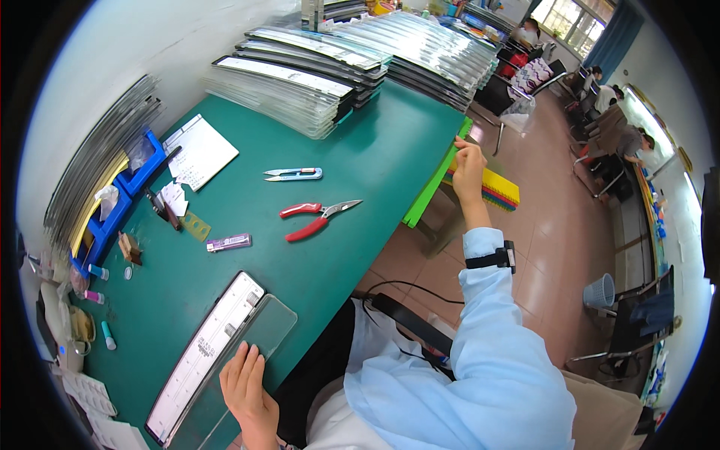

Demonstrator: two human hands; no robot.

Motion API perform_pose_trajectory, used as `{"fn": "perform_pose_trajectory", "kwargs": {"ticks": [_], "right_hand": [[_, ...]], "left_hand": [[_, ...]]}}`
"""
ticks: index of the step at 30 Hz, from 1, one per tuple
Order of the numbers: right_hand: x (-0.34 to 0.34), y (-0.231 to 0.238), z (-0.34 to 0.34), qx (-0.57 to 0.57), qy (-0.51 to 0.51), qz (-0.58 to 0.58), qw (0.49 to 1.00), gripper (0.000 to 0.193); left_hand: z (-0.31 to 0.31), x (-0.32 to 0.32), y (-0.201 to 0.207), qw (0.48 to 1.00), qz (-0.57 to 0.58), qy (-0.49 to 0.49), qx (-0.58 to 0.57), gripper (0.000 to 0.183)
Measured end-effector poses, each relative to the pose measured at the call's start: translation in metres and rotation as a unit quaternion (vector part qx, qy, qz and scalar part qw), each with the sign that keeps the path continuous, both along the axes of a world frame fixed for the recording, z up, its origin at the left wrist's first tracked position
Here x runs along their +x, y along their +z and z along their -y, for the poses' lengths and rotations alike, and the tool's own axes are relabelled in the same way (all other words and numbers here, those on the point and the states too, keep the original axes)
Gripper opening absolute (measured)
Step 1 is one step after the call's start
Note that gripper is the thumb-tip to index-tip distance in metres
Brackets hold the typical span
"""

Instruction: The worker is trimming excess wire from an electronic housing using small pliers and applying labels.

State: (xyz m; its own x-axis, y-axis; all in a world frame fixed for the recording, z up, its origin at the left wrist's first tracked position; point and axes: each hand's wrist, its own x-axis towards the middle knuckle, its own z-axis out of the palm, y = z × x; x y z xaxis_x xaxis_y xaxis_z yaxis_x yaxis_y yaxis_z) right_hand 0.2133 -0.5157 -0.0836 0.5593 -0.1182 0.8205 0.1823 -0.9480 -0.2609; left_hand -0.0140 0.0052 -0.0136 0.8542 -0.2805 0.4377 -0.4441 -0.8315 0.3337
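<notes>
On the near left of the table, my left hand (250,391) lies with its fingers stretched flat on a clear plastic panel (271,328). The panel rests along the right side of a long, black-edged white strip (204,349) with printed marks. Out at the table's right edge, my right hand (470,166) has its fingers closed on the edge of a bright green strip (431,196). Its fingertips are partly hidden. Below that hand, a stack of yellow, red, blue and green strips (491,187) sticks out beside the table.
Red-handled pliers (319,219), thread snips (294,174) and a purple-and-clear box-shaped piece (229,242) lie on the green table (352,165). Stacked clear panels (281,90) fill its far end. Blue bins (142,166) line the left wall. A notepad (201,152) lies nearby. Other people sit far right.
</notes>
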Motion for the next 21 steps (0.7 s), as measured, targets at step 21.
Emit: {"fn": "perform_pose_trajectory", "kwargs": {"ticks": [21], "right_hand": [[-0.180, 0.303, -0.208, 0.317, 0.682, -0.100, 0.651, 0.021]], "left_hand": [[0.042, -0.006, 0.039, 0.707, -0.265, -0.230, -0.615, 0.040]]}}
